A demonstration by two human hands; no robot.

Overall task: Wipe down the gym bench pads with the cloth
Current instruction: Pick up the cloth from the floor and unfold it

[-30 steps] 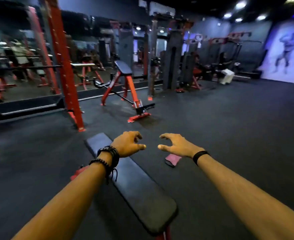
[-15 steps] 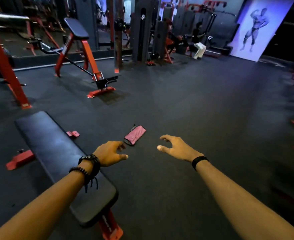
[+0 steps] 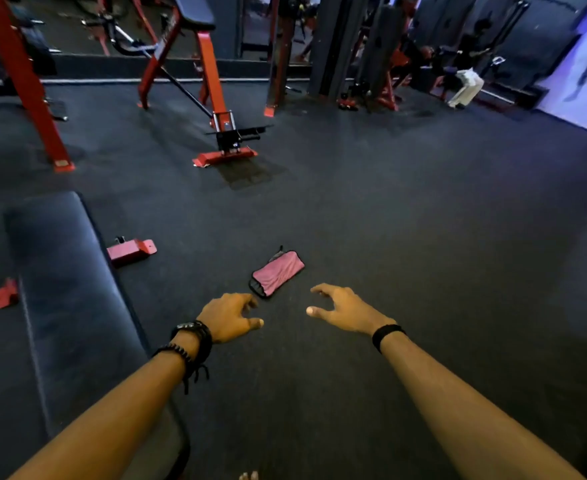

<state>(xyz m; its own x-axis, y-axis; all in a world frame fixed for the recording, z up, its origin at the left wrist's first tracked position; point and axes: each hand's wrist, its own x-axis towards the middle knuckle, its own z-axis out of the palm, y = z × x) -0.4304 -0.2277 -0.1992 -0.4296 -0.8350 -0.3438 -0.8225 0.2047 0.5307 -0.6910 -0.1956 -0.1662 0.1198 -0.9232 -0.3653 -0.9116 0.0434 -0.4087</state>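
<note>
Pink cloth [image 3: 276,273] x1 on floor, bench pad [image 3: 67,306] x1, 2 hands empty, fingers spread: left hand [image 3: 228,317], right hand [image 3: 345,310]

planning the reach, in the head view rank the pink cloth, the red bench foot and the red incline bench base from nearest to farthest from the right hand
From the right hand:
1. pink cloth, on the floor just ahead and to its left.
2. red bench foot, farther left, beside the flat bench pad.
3. red incline bench base, well ahead, across the floor.

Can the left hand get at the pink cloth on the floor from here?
Probably yes. The left hand is empty, fingers loosely curled, just short of the pink cloth, which lies on open floor to the right of the bench pad. Nothing sits between them.
</note>
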